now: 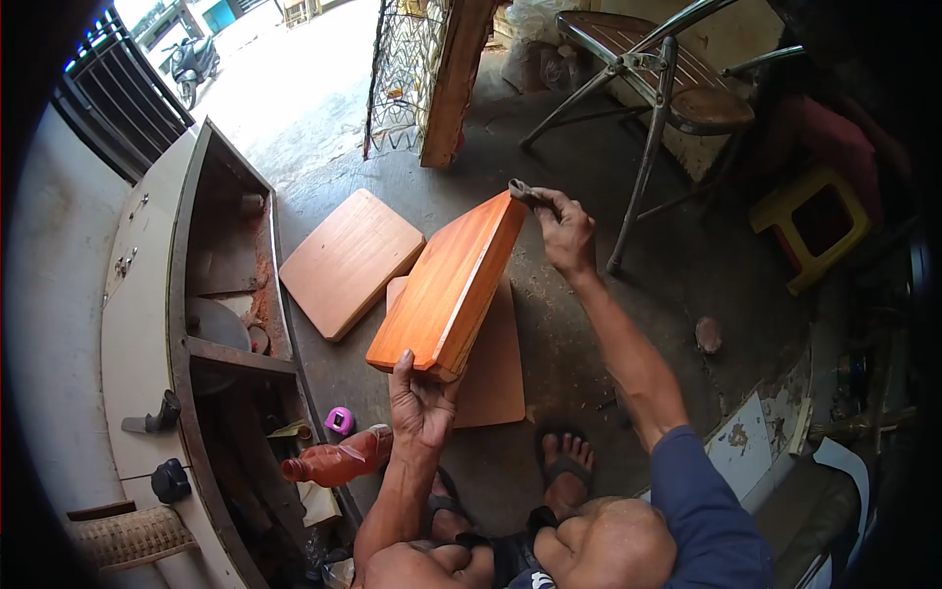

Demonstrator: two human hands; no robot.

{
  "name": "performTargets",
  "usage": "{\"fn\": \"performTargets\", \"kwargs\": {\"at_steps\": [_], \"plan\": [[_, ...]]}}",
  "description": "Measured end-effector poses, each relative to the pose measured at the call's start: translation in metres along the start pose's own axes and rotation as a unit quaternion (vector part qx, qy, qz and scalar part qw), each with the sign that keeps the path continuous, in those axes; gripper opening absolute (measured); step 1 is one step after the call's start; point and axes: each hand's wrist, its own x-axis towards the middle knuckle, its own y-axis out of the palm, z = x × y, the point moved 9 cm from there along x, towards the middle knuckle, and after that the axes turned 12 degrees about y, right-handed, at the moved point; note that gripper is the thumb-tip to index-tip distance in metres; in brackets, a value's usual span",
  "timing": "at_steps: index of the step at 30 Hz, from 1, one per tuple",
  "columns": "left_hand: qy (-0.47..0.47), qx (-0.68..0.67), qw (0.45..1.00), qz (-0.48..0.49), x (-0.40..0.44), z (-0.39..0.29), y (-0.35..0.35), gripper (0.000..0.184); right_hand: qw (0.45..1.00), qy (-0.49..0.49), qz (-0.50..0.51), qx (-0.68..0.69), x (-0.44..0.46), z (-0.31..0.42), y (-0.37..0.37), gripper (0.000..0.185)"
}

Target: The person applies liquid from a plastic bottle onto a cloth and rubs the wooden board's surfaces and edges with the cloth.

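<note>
My left hand (422, 412) grips the lower end of a thick wooden board (446, 280), thumb on its face and fingers underneath. The board is tilted up, glossy orange on its face and long edge, with bevelled corners. At its upper far corner, my right hand (569, 236) pinches a small dark rag (521, 188) that touches the corner. Beneath and beside it, two paler unfinished boards lie on the floor: one board (351, 265) to the left, another board (497, 378) partly hidden below the held one.
A plastic bottle of reddish liquid (339, 459) lies near my left forearm, beside a pink tape measure (340, 420). An open-fronted cabinet (177, 324) stands left. At the right are a folding chair (648, 59), a yellow stool (807, 231) and a partly shadowed person (829, 147).
</note>
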Motion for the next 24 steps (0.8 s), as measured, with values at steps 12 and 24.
{"fn": "performTargets", "kwargs": {"at_steps": [12, 24], "plan": [[-0.046, -0.004, 0.998, 0.030, 0.000, 0.002, 0.006, 0.040, 0.923, -0.254, 0.248, 0.150, -0.203, 0.131, -0.018, 0.037], [-0.040, -0.049, 0.998, -0.017, 0.002, -0.011, -0.021, 0.050, 0.959, 0.047, 0.104, 0.261, 0.047, -0.042, 0.055, 0.022]]}}
